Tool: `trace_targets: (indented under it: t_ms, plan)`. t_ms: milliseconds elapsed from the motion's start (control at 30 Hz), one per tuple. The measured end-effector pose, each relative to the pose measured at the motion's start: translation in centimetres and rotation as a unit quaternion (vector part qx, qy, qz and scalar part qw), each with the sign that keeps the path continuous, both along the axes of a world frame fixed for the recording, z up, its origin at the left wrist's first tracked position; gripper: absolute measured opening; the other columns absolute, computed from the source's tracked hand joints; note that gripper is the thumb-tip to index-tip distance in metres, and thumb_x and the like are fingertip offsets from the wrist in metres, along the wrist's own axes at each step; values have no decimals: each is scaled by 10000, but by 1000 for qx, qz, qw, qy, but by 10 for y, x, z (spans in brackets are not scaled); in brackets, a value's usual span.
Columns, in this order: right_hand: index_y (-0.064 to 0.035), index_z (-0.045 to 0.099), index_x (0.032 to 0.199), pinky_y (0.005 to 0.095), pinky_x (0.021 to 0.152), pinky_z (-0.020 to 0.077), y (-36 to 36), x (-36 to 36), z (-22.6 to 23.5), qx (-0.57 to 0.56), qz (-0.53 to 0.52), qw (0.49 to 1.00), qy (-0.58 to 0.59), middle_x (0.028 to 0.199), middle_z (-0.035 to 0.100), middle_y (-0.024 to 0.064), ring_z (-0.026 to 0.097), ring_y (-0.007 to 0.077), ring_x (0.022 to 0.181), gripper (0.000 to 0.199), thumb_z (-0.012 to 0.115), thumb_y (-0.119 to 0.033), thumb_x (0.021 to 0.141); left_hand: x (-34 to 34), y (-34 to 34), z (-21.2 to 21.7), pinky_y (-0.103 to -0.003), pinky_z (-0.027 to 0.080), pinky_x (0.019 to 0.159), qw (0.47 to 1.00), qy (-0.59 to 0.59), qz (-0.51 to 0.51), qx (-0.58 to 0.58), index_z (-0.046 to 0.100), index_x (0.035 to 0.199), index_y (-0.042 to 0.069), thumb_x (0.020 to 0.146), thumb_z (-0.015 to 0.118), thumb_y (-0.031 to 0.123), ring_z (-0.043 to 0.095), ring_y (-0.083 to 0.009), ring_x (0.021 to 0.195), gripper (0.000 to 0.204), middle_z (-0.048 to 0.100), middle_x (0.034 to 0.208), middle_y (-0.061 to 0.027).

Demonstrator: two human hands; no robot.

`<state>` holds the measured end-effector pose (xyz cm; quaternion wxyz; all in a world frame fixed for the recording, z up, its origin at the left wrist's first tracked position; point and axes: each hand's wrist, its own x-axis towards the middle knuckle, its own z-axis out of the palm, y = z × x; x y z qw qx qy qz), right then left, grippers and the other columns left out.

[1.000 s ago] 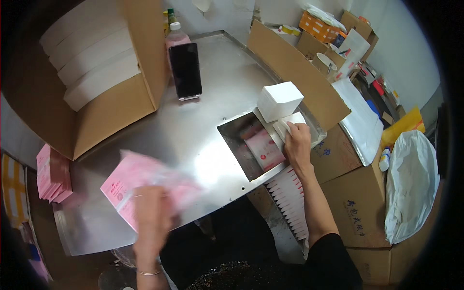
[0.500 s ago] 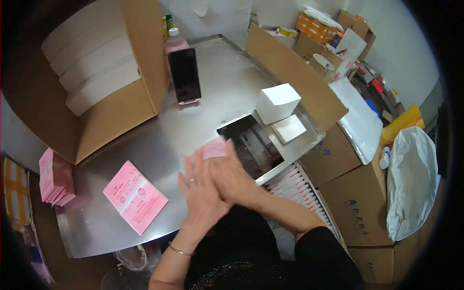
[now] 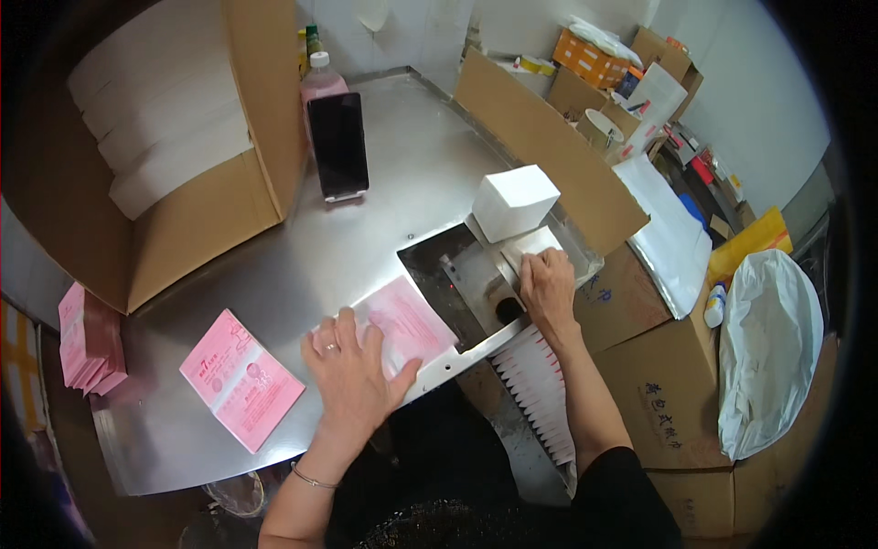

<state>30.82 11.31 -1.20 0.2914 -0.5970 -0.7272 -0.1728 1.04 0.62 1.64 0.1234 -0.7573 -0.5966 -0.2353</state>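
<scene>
A pink printed plastic bag (image 3: 412, 320) lies flat beside a rectangular opening (image 3: 457, 284) in the metal table. My left hand (image 3: 352, 366) rests at the bag's left edge with fingers spread, the thumb toward its lower corner. Beyond the opening, my right hand (image 3: 551, 288) has its fingers curled over the near end of a low white tissue stack (image 3: 533, 242). A taller white tissue stack (image 3: 516, 203) stands just behind it. Left of my left hand lies a pile of pink printed bags (image 3: 242, 380).
A cardboard box (image 3: 197, 224) holding white tissue blocks stands at the left, near more pink bags (image 3: 90, 343). A phone (image 3: 337, 146) leans before a pink bottle (image 3: 320, 82). Filled red-edged packs (image 3: 535, 393) sit below the table edge. Cartons (image 3: 672, 393) stand right.
My hands have moved apart. The right one has gone rightward to the low white tissue stack. The pink bag now lies flat by the opening, with my left hand at its edge.
</scene>
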Motion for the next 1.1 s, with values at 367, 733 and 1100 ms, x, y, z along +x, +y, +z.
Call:
trace_targets:
  t_ms: [367, 733, 1100]
  plan:
    - [-35, 727, 991, 428, 750, 420, 7, 8, -3, 11, 35, 997, 66, 868, 576, 93, 546, 299, 878, 166, 648, -146, 895, 4, 0, -20, -407, 425, 711, 998, -35, -37, -42, 628, 1098, 58, 867, 695, 339, 531, -309, 912, 370, 582, 1161, -154]
    - [-46, 748, 978, 446, 758, 446, 5, 18, -3, -29, 20, 991, 126, 859, 610, 115, 559, 309, 859, 207, 617, -76, 821, 3, -2, -21, -423, 436, 721, 995, -78, -55, -37, 631, 1076, 38, 837, 713, 274, 532, -321, 896, 346, 572, 1146, -177]
    - [-44, 636, 1250, 725, 1087, 289, -123, -121, -2, -8, 430, 901, -54, 1157, 623, 173, 613, 331, 1173, 399, 608, -118, 859, -19, -14, -1, -422, 441, 760, 978, -124, -98, -139, 572, 1340, 81, 672, 768, 275, 538, -327, 875, 722, 516, 936, -154]
